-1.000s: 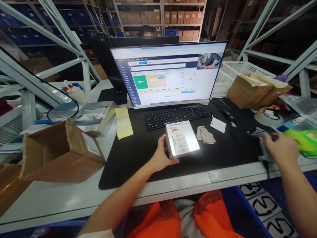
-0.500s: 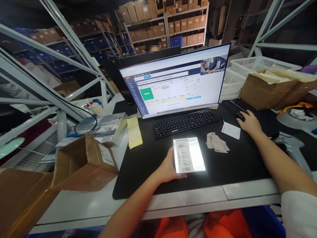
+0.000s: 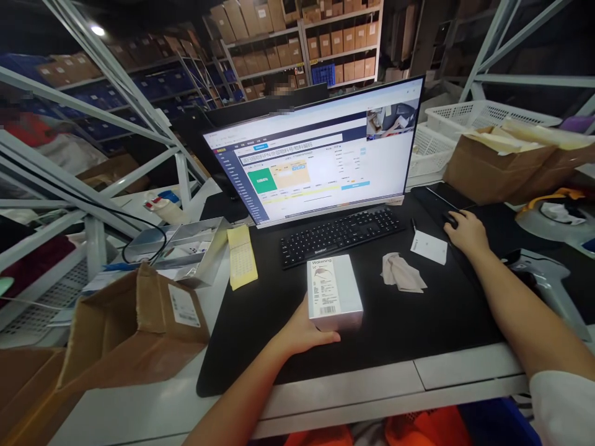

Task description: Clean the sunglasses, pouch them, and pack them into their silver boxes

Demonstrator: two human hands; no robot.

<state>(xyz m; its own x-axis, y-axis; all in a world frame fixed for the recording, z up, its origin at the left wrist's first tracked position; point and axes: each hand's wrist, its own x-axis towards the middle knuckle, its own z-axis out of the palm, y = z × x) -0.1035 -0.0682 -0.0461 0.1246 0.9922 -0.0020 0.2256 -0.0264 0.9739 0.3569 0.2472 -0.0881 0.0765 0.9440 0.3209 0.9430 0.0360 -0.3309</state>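
Note:
A white and silver product box (image 3: 346, 288) with "Wakening" printed on its label is in my left hand (image 3: 300, 328), just in front of the keyboard (image 3: 344, 234). The thumb shows along the near side of the box; the other fingers are hidden behind and under it. Over on the right, my right hand (image 3: 468, 234) rests on a black computer mouse (image 3: 449, 218), its fingers curved over it. Between the hands lie a crumpled beige cloth (image 3: 402, 272) and a white card (image 3: 428, 248) with a dark pen by its upper edge.
A lit monitor (image 3: 320, 167) stands behind the keyboard. Left are a yellow notepad (image 3: 242, 257), a grey tray (image 3: 209, 251) and an open cardboard box (image 3: 134, 334). Right are a barcode scanner (image 3: 548, 285), a tape roll (image 3: 558, 217), a brown carton (image 3: 497, 164) and white baskets (image 3: 488, 114).
The box has tilted in my left hand, so its near side shows and the bright glare on its top is gone. My right hand stays on the mouse. The view has shifted slightly.

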